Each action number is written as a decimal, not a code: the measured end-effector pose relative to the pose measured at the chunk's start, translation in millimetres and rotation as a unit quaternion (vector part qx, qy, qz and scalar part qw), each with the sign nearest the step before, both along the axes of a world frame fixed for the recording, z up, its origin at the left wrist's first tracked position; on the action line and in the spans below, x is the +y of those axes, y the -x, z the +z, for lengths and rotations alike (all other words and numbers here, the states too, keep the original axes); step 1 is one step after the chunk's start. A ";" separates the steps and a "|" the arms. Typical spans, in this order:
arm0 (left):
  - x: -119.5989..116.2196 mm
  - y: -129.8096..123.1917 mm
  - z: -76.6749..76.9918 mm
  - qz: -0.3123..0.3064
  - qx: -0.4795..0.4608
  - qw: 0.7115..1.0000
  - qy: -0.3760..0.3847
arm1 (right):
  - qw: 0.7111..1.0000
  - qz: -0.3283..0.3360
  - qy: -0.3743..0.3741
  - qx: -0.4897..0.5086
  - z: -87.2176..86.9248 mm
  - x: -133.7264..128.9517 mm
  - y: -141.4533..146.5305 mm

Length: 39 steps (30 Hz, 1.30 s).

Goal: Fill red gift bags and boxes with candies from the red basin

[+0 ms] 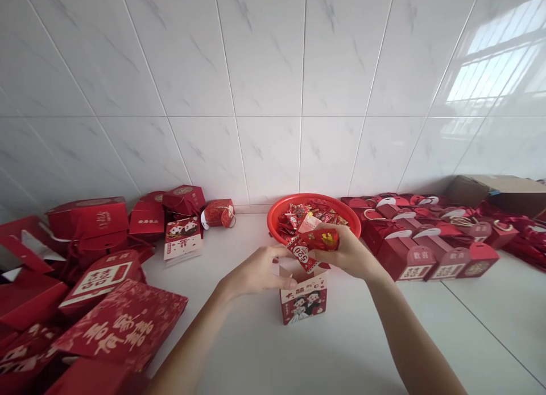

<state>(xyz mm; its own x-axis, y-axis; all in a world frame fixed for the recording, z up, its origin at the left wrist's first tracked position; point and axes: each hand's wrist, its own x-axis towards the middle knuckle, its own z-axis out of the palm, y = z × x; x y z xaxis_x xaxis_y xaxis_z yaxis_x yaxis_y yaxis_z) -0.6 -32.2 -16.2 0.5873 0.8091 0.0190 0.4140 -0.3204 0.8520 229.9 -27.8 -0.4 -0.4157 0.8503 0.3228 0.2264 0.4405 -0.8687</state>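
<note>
One open box [303,304] is stood upright at the centre of the frame, on the white surface [239,349], its mouth turned up, presumably so that its inside can be reached. Its upper left edge is met by the left hand [258,268], half curled, with the thumb along the front rim, apparently to steady it; whether the rim is pinched cannot be told. Two wrapped items are kept by the right hand [347,251], its fingers closed around one red-and-gold packet [326,239], with one 520 packet [302,255] just beside it, over the box's mouth. One red basket [313,196] is set behind, probably for short reach; its sweets [294,217] are too jumbled to be counted. Three closed boxes [450,264] are counted along the front row at right; those behind are overlapped and left uncounted. One printed carton [183,238] and one small box with a cord [218,213] are noted left of centre. The heap of red boxes [100,287] at left cannot be counted reliably.
</note>
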 end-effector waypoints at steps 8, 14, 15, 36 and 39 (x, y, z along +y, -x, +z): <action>4.6 2.5 -4.4 0.013 0.009 1.000 0.024 | 0.989 0.004 -0.064 -0.132 -0.7 -2.3 -2.7; 3.8 2.9 -6.2 0.041 0.005 0.998 0.045 | 0.996 0.017 -0.052 -0.066 0.0 -2.0 -4.6; 3.4 2.5 -6.0 0.043 0.005 0.998 0.043 | 0.998 0.019 -0.043 -0.032 -0.3 -2.0 -3.5; -12.4 -2.6 2.0 -0.037 0.059 0.996 -0.053 | 0.953 -0.035 0.114 0.279 -3.1 6.3 -3.1; -30.3 -10.5 7.4 -0.123 0.083 0.982 -0.116 | 0.954 0.005 0.120 0.276 6.2 1.5 -13.3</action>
<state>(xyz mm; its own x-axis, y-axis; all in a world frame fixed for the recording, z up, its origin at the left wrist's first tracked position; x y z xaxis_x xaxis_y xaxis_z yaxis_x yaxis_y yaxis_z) 9.9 -62.5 -8.8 0.7751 0.6274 0.0741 0.4265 -0.6061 0.6714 243.2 -26.3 5.7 -0.2480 0.9239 0.2912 -0.2981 0.2132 -0.9304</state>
